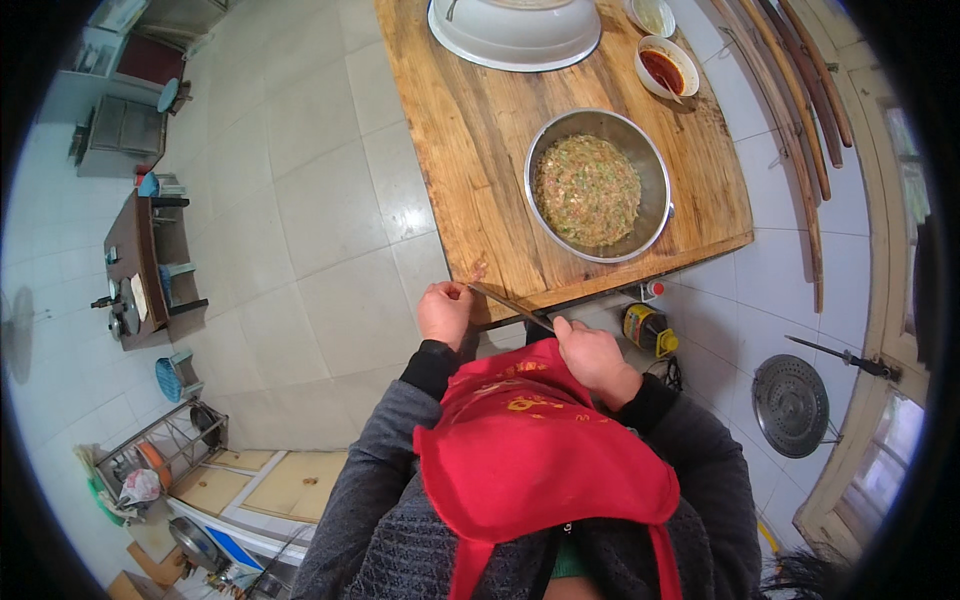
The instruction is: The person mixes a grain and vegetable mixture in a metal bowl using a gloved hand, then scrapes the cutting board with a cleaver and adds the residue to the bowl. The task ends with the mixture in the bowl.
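Note:
My right hand (pixel 595 358) grips the near end of a knife (pixel 514 304), seen almost edge-on over the front edge of the wooden table (pixel 491 195). Beside the knife's far end is my left hand (pixel 444 313), its fingers curled; whether it pinches anything is hidden. A reddish smear marks the wood just beyond that hand. Farther in on the tabletop sits a stainless steel bowl (pixel 658 161) holding a chopped filling (pixel 589 191) with green bits. A red apron (pixel 547 457) covers my front, below both hands.
At the table's far end stand a white basin (pixel 514 41), a white bowl of red sauce (pixel 666 67) with a spoon, and another small bowl (pixel 651 16). A yellow-capped bottle (pixel 649 328) is below the table's edge. Wooden poles (pixel 806 187) lean along the right wall.

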`<state>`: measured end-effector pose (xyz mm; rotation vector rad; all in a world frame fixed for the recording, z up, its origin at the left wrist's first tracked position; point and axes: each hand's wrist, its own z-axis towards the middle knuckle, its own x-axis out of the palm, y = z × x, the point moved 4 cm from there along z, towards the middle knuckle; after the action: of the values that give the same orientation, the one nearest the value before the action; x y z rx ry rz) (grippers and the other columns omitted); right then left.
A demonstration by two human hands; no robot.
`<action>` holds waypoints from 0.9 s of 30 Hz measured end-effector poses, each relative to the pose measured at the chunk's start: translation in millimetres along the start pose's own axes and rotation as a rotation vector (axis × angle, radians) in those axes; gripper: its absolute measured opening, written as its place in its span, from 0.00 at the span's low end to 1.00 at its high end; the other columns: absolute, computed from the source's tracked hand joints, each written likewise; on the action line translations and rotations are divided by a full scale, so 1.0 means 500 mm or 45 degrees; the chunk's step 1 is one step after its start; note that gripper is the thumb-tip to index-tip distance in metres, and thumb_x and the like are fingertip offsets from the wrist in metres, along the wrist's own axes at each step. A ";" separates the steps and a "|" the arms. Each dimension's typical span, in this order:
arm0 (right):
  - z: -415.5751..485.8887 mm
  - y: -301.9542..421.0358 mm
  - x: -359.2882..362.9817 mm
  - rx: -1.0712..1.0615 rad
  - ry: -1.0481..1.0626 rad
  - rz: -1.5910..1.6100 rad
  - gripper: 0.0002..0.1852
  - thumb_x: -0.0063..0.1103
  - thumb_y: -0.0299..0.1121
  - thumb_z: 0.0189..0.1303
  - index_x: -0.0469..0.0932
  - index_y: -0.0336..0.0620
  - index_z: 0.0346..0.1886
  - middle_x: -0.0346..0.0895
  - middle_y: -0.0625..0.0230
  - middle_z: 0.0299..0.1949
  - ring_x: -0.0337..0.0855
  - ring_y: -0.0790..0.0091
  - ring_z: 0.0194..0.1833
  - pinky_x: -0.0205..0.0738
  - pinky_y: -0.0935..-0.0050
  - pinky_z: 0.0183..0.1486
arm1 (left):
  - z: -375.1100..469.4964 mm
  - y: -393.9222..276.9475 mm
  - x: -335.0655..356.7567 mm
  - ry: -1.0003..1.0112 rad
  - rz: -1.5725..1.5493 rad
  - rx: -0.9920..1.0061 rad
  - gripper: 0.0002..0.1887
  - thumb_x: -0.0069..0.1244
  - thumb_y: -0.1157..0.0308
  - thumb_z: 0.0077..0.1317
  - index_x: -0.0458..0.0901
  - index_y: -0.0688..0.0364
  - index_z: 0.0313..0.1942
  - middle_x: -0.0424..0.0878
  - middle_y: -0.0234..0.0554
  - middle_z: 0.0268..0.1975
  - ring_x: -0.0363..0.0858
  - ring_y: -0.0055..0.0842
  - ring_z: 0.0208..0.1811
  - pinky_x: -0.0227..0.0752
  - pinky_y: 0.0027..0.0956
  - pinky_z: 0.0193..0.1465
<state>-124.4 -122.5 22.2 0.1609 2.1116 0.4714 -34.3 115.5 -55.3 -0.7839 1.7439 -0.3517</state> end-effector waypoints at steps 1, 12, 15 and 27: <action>0.003 0.004 -0.001 -0.039 -0.041 0.023 0.07 0.44 0.29 0.67 0.67 0.38 0.44 0.79 0.49 0.34 0.84 0.43 0.35 0.78 0.49 0.35 | 0.000 0.001 -0.006 0.020 -0.096 -0.063 0.09 0.60 0.66 0.59 0.88 0.62 0.32 0.86 0.45 0.31 0.85 0.36 0.32 0.78 0.36 0.39; -0.015 -0.004 -0.003 0.013 -0.133 0.159 0.06 0.48 0.29 0.65 0.68 0.39 0.41 0.79 0.51 0.32 0.83 0.45 0.33 0.76 0.48 0.34 | 0.000 -0.010 -0.032 0.115 -0.472 -0.224 0.10 0.59 0.69 0.63 0.87 0.69 0.33 0.86 0.31 0.28 0.78 0.14 0.29 0.73 0.24 0.35; -0.029 -0.006 -0.012 0.068 -0.218 0.279 0.07 0.50 0.32 0.66 0.67 0.40 0.41 0.79 0.52 0.31 0.82 0.44 0.33 0.76 0.47 0.34 | 0.000 -0.036 -0.028 0.128 -0.466 -0.210 0.09 0.59 0.70 0.64 0.87 0.69 0.34 0.85 0.28 0.29 0.77 0.12 0.30 0.72 0.22 0.35; -0.045 -0.017 -0.041 0.184 -0.349 0.353 0.09 0.52 0.36 0.68 0.67 0.41 0.39 0.80 0.51 0.31 0.81 0.41 0.32 0.75 0.45 0.33 | 0.023 -0.043 -0.006 0.201 -0.532 -0.210 0.11 0.59 0.69 0.65 0.87 0.70 0.34 0.85 0.29 0.30 0.76 0.12 0.30 0.72 0.22 0.35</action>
<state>-131.3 -142.3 45.7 0.5755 1.8592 0.4310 -16.4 103.5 -44.0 -1.2751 1.7643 -0.5667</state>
